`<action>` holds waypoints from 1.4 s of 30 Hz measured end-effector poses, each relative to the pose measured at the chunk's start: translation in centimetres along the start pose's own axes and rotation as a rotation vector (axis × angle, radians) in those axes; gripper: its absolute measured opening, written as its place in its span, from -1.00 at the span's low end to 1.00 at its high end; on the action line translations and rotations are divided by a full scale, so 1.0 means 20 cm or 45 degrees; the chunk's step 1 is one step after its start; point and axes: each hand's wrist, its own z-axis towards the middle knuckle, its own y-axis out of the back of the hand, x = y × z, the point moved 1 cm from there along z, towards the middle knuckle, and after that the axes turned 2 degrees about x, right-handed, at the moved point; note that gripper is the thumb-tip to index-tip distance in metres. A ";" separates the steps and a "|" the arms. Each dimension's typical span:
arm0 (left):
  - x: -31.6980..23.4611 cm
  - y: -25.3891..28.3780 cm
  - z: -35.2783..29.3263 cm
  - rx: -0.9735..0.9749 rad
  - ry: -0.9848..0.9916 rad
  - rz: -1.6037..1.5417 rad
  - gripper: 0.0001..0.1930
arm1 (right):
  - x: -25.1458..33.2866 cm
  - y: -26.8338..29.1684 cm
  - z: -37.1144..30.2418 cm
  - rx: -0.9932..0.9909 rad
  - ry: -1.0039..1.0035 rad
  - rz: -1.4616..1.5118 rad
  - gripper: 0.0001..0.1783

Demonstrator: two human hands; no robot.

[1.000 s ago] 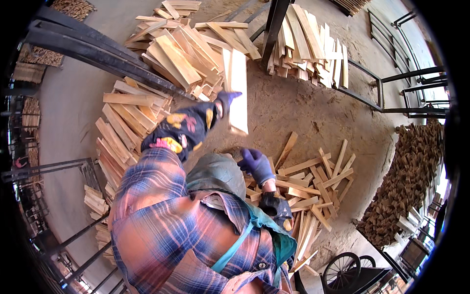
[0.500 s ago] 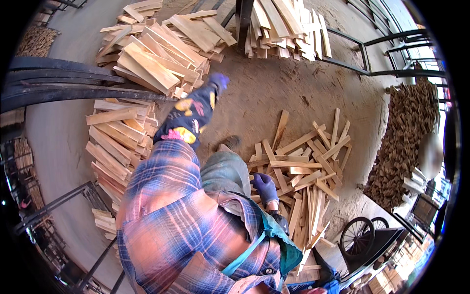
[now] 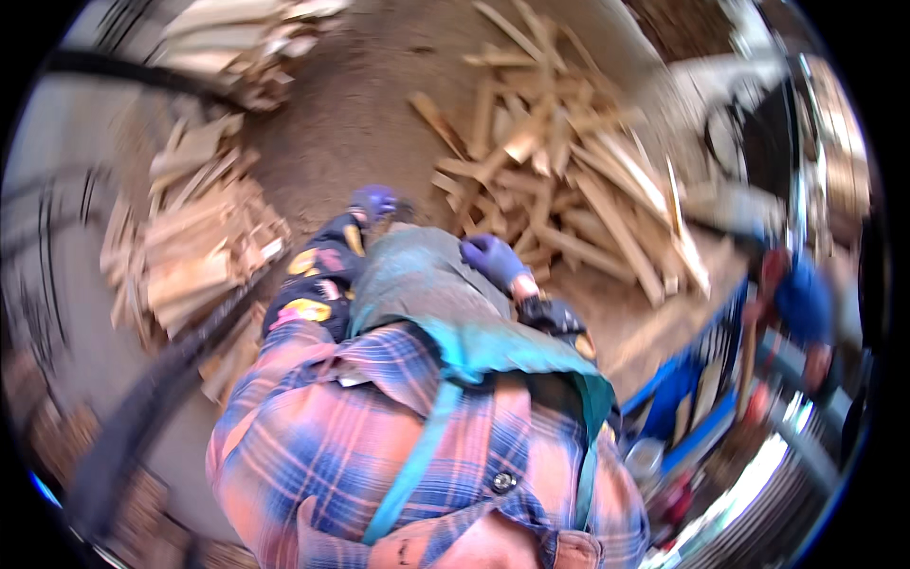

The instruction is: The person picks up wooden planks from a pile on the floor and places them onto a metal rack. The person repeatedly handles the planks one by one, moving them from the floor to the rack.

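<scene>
My left hand, in a purple glove and a dark patterned sleeve, is beside the grey-green apron over my legs. Motion smears its fingers, and nothing can be made out in them. At the apron's right edge is my right hand, also gloved in purple, its fingers curled in with no stick showing in them. Just beyond it lies a loose heap of wooden sticks, crossing one another at many angles.
Stacked wood pieces stand at the left, with another stack farther off. A dark metal bar runs along my left. At the right are a blue frame, a wheel and another person in blue.
My view has swung rightward and blurred. My left hand has drawn back from near the left stacks to beside the apron. My right hand remains curled near the stick heap.
</scene>
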 end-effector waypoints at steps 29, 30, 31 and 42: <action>-0.02 -0.52 0.08 -0.446 0.502 1.239 -0.84 | -0.34 -0.78 -0.46 -0.798 -0.252 1.122 -0.68; -0.05 -0.38 0.07 -0.517 0.518 1.416 -0.80 | -0.35 -0.78 -0.48 -0.819 -0.218 1.093 -0.69; -0.09 -0.26 0.07 -0.541 0.539 1.549 -0.81 | -0.33 -0.75 -0.49 -0.775 -0.330 1.385 -0.68; -0.04 -0.67 0.03 -0.463 0.364 1.238 -0.71 | -0.42 -0.71 -0.56 -0.815 -0.630 1.669 -0.65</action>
